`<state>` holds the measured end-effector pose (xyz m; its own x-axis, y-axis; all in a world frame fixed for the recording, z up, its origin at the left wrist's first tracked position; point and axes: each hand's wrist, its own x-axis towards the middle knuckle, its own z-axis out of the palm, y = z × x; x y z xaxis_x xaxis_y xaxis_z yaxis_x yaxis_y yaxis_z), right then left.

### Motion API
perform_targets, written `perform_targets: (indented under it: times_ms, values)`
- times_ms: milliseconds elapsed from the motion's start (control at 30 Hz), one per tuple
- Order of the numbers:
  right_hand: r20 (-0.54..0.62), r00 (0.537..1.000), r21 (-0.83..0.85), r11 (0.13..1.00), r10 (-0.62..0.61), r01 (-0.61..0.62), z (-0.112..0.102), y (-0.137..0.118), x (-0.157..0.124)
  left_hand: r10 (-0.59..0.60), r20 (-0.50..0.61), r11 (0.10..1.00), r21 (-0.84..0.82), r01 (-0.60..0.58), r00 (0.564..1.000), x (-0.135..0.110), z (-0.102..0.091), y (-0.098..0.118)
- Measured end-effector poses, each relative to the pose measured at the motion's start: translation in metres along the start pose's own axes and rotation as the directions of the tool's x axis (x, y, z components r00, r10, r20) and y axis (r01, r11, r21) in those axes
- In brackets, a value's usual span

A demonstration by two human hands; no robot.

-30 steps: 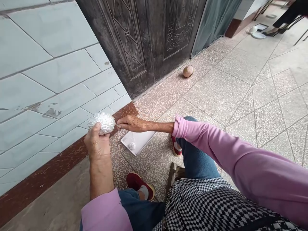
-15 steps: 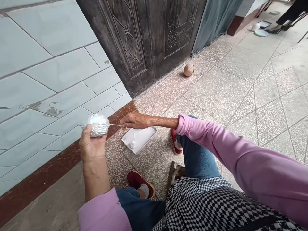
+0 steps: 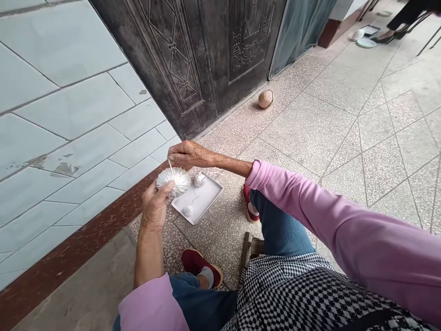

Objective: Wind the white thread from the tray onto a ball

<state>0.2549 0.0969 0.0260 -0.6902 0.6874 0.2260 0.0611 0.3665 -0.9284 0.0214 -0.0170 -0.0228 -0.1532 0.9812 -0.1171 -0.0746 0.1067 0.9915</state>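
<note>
My left hand is closed around the lower left side of a white ball of yarn, its thumb pressed on the strands. Just above the ball, my right hand is closed in a pinch. A short taut white strand runs from its fingertips down to the ball. Below and behind them on the floor lies a shallow white tray. In it sit a small white ball and a larger white wound bundle, with a thin thread between them.
A patterned ball lies on the floor by the dark carved door. A tiled wall stands close on the left. My red shoes flank the tray's near side. Another person's leg shows at far right.
My left hand has carried the yarn ball right and turned it. My right hand has moved up slightly and left, above the ball, and the strand between them is now shorter and steeper.
</note>
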Motion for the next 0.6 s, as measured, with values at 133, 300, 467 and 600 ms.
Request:
perform_targets:
  times_ms: [133,300,467,600]
  values:
    - [0.004,1.000,0.018,0.999,0.028,-0.028,0.002,0.016,0.006,-0.081,0.121,0.995,-0.050,0.087,0.989,-0.010,0.007,0.017]
    - [0.063,0.993,-0.035,0.995,0.099,-0.096,0.024,0.027,0.016,0.040,0.011,0.986,-0.163,-0.037,0.999,-0.016,0.011,0.029]
    - [0.197,0.974,-0.180,0.981,0.109,-0.073,0.048,0.005,0.002,0.104,-0.190,0.964,-0.222,-0.146,0.976,-0.013,0.009,0.033]
    - [0.280,0.953,-0.163,0.984,0.113,-0.068,0.054,-0.022,-0.014,0.189,-0.259,0.953,-0.182,-0.240,0.947,-0.001,-0.007,0.026]
